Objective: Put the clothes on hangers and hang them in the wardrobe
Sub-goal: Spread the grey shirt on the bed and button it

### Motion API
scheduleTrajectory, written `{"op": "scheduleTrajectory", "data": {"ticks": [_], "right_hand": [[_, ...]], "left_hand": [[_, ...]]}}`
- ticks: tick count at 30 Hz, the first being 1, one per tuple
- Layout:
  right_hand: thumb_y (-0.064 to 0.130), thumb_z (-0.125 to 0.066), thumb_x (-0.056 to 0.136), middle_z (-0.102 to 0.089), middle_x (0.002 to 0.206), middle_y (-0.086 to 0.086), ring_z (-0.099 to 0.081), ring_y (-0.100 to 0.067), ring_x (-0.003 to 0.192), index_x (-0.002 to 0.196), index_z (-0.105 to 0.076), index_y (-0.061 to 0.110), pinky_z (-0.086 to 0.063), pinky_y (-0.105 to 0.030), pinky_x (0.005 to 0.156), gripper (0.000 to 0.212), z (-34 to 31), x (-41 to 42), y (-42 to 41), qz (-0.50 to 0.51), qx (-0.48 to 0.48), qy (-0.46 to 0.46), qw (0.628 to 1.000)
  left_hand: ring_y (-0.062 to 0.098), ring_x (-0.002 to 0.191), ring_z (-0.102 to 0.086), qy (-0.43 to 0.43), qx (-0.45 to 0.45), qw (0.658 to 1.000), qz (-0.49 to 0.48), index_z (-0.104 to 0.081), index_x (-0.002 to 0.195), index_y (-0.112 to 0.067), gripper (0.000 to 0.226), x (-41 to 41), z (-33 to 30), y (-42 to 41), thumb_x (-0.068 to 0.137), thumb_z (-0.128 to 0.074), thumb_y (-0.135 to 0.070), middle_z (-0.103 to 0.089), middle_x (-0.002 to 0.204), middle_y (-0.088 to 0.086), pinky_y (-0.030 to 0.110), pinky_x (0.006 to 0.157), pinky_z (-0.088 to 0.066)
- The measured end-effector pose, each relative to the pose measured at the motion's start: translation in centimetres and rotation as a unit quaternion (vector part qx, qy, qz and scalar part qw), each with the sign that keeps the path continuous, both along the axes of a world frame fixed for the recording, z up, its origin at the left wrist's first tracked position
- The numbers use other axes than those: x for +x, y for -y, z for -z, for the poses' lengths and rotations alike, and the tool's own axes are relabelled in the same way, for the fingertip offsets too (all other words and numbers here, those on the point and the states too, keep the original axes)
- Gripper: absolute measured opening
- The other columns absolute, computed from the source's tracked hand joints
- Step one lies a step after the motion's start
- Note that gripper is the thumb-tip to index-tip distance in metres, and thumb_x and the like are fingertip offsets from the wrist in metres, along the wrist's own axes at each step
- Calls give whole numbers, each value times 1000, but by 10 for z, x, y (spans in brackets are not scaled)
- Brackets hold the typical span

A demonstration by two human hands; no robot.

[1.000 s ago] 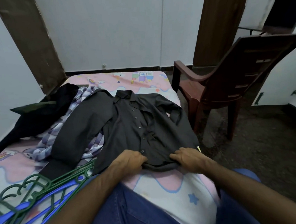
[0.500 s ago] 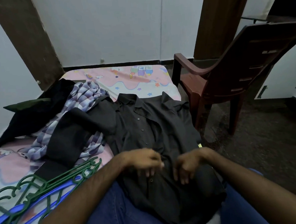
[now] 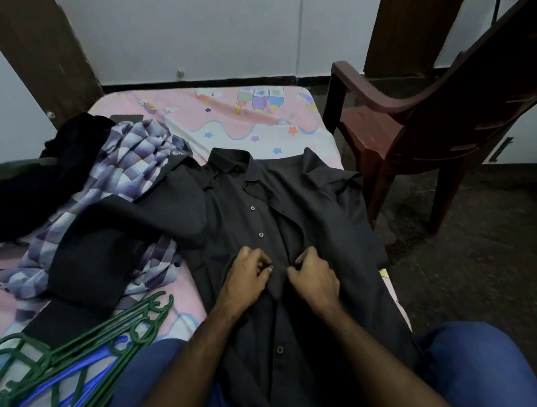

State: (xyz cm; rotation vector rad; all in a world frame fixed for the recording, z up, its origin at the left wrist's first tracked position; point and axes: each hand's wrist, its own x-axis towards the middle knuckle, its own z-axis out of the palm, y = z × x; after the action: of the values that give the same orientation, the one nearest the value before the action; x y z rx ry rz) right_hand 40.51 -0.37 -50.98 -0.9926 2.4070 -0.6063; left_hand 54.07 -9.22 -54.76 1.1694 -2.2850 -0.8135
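A dark grey button-up shirt (image 3: 321, 206) lies face up on the bed, collar away from me, its lower part draped over my lap. My left hand (image 3: 248, 275) pinches the left edge of the button placket at mid-chest. My right hand (image 3: 314, 277) grips the facing edge a few centimetres to the right. A pile of green hangers (image 3: 81, 347) and blue hangers (image 3: 67, 373) lies at the bed's near left corner.
A purple checked shirt (image 3: 126, 168) and a black garment (image 3: 33, 186) lie heaped on the left of the pink patterned bed (image 3: 243, 120). A brown plastic chair (image 3: 438, 120) stands right of the bed on the dark floor (image 3: 484, 253). White walls and brown posts stand behind.
The shirt has been pulled toward me from the bed's edge onto my lap. Both hands moved up from the hem to the button placket at mid-chest.
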Motion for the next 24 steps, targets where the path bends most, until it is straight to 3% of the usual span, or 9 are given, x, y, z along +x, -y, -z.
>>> {"op": "scheduleTrajectory", "data": {"ticks": [2,6,10,12,16,20,24], "right_hand": [[29,-65,86,-71,98,-1,-70,-24,90,99,-56,23,-54,-34,78,17,6,-11,-2,19,-44,80,996],[12,-73,91,-71,83,-7,-74,-20,64,93,-58,15,-64,-44,70,15,17,-23,-11,65,-131,238,960],[6,-71,93,-64,75,-7,-68,-15,66,86,-59,7,-61,-31,62,15,11,-21,-9,61,-173,343,921],[10,-76,90,-64,71,-6,-66,-12,64,81,-59,8,-58,-29,61,19,7,-18,0,34,-171,330,928],[26,-80,84,-67,63,2,-65,-9,55,76,-62,14,-53,-24,54,24,3,-9,19,-8,-137,236,962],[30,-77,87,-65,58,2,-60,-10,53,74,-63,14,-52,-29,55,26,17,-2,24,6,-134,245,960],[22,-78,89,-68,62,3,-59,-12,59,77,-66,14,-49,-29,58,18,23,-2,22,-5,-160,286,945]], "left_hand": [[-2,70,-53,-1,0,1000,0,-66,88,-16,9,0,1,-1,84,-74,-15,-52,87,-7,24,75,-48],[-2,69,-55,-6,21,1000,-17,-66,86,-20,11,-1,1,0,83,-77,-21,-56,84,-9,20,71,-48],[3,77,-59,14,5,999,-35,-63,82,-25,10,-5,-3,-2,85,-72,-24,-60,84,-10,27,72,-49],[4,74,-60,4,11,999,-45,-64,82,-24,10,-6,-4,-1,85,-72,-21,-63,81,-10,26,71,-49],[-4,61,-60,-82,127,985,-87,-67,81,-17,10,-4,-7,1,86,-73,-10,-69,71,-4,14,62,-46],[1,58,-61,-145,208,963,-94,-71,86,-8,6,-1,-9,2,86,-72,-2,-73,76,8,17,63,-49],[-1,58,-61,-169,246,949,-98,-72,91,-4,4,-2,-9,3,88,-71,-2,-70,75,6,13,62,-49]]}}
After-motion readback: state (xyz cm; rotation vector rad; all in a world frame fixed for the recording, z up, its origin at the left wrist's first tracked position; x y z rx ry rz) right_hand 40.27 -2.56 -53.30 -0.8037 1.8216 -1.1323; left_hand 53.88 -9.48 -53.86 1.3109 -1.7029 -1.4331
